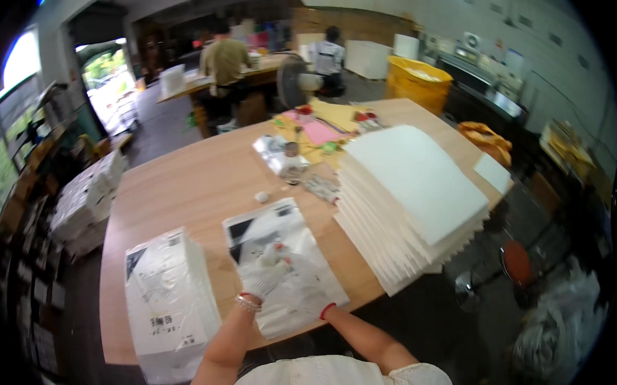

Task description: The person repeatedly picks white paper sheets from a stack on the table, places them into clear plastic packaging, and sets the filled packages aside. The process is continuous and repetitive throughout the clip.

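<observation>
A white plastic bag (313, 251) with dark printing lies flat near the table's front edge. Over its middle is my left hand (266, 271), in a white knit glove with bare fingertips; the fingers look bent together, and whatever they hold is hidden. My right hand (306, 292), also gloved in white, is right beside it, low over the same bag. Its fingers are smeared by motion and blend into the pale plastic. To the left sits a thick stack of similar printed plastic bags (170, 296).
A tall fanned stack of white sheets (412, 183) fills the table's right side. Beyond the bag are a small white lump (261, 197), a silvery packet (277, 155) and yellow and pink papers (321, 130). A red-seated stool (515, 262) stands at right. Two people work farther back.
</observation>
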`<act>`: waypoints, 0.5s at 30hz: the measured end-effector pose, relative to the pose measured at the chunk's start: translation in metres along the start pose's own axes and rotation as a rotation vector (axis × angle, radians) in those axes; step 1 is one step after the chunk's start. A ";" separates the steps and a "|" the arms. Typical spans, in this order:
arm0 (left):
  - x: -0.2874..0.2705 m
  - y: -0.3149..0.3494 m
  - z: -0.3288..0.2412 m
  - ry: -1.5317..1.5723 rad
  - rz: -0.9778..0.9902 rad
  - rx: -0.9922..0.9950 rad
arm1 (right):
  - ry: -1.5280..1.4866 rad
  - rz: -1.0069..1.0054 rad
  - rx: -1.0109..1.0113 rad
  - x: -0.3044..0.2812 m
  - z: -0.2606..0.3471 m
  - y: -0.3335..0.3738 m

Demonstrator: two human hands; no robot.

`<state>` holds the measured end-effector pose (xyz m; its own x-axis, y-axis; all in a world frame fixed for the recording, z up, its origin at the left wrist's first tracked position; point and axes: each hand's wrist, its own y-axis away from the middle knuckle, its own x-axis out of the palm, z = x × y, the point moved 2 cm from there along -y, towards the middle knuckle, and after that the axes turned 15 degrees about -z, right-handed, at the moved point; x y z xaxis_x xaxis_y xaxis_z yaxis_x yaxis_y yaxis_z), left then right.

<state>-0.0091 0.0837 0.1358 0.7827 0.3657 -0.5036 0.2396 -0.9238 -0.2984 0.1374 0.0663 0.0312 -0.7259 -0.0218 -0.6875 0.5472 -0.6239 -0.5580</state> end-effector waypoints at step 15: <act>0.000 0.074 -0.124 0.309 0.338 0.262 | 0.410 -0.201 0.376 -0.419 0.024 -0.033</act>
<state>0.0794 0.0014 0.2143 0.9337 -0.0345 -0.3563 -0.1762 -0.9108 -0.3734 0.4136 0.0770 0.3493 -0.5389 0.3828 -0.7504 0.1755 -0.8203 -0.5444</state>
